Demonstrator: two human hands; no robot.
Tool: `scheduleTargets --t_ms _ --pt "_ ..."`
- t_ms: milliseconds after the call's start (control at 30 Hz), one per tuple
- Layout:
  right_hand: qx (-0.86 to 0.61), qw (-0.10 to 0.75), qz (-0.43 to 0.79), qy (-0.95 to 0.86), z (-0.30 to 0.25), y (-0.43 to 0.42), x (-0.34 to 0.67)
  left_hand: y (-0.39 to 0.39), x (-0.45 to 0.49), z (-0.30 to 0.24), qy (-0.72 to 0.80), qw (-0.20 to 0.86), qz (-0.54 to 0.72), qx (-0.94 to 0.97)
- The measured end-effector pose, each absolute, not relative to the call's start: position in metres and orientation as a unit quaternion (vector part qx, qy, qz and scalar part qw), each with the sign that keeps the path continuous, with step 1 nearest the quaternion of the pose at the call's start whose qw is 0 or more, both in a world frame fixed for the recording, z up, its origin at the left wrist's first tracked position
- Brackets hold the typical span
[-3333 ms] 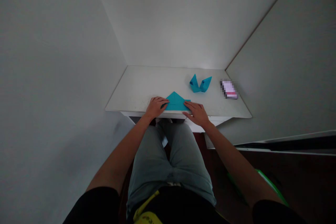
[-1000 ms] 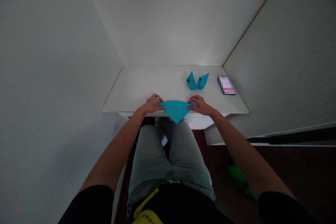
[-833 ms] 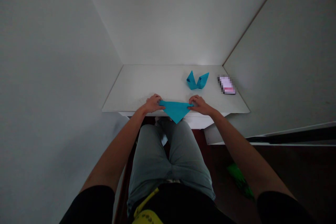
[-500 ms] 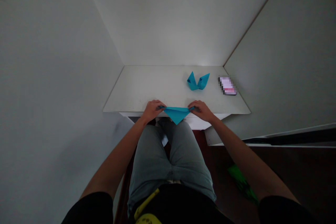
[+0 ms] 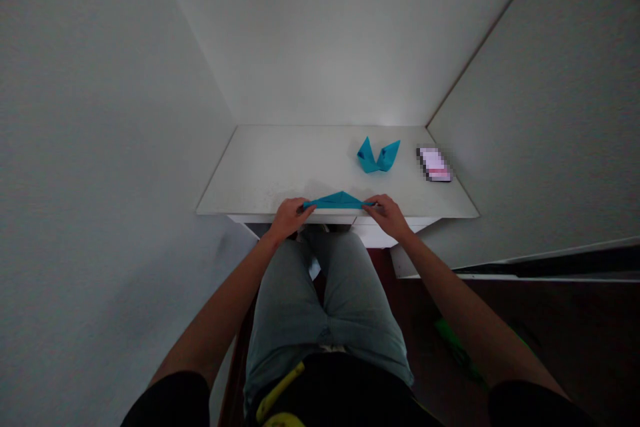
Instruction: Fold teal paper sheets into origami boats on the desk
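Observation:
A folded sheet of blue paper (image 5: 341, 200) stretches between my hands just above the front edge of the white desk (image 5: 280, 160). It looks like a narrow band with a low peak in the middle, pointing away from me. My left hand (image 5: 291, 215) pinches its left end between thumb and fingers. At the right end, my right hand (image 5: 389, 215) grips the paper the same way. Farther back on the desk lies another folded blue paper piece (image 5: 379, 159) with two raised pointed parts.
A phone (image 5: 434, 164), its screen blurred out, lies at the desk's right side. White walls (image 5: 330, 33) enclose the desk at the back and sides. My legs (image 5: 295, 300) are below its front edge. Something green (image 5: 455, 340) lies on the dark floor at the right.
The paper's triangular point hung down toward me before; now the peak points away, toward the back of the desk. Both hands have turned with it and still hold its ends.

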State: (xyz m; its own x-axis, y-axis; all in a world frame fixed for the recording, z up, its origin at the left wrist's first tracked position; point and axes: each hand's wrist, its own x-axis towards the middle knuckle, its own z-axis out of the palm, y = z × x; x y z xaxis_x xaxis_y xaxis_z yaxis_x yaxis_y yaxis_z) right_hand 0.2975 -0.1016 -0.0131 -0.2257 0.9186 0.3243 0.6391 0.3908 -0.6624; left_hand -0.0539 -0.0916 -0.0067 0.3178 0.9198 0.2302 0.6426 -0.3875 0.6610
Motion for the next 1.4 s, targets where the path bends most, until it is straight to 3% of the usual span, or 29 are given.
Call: scheduleTargets --t_ms 200,333,467,833,1400 --pt "-0.558 0.437 0.265 -0.654 -0.011 -0.057 0.284 -0.055 -0.035 -0.001 0.513 0.332 0.383 0.693" --pt "-0.559 0.418 0.267 -0.664 -0.015 -0.047 0.278 -0.052 -0.032 -0.006 0.541 0.295 0.408 0.674" --pt "-0.545 0.406 0.277 -0.679 -0.017 -0.051 0.281 -0.054 -0.032 -0.006 0.542 0.327 0.446 0.633" --pt "-0.551 0.363 0.275 -0.699 -0.022 -0.034 0.275 -0.047 -0.038 -0.012 0.560 0.298 0.426 0.645" --pt "-0.555 0.419 0.323 -0.642 -0.023 -0.040 0.276 -0.047 -0.040 -0.014 0.548 0.333 0.440 0.629"
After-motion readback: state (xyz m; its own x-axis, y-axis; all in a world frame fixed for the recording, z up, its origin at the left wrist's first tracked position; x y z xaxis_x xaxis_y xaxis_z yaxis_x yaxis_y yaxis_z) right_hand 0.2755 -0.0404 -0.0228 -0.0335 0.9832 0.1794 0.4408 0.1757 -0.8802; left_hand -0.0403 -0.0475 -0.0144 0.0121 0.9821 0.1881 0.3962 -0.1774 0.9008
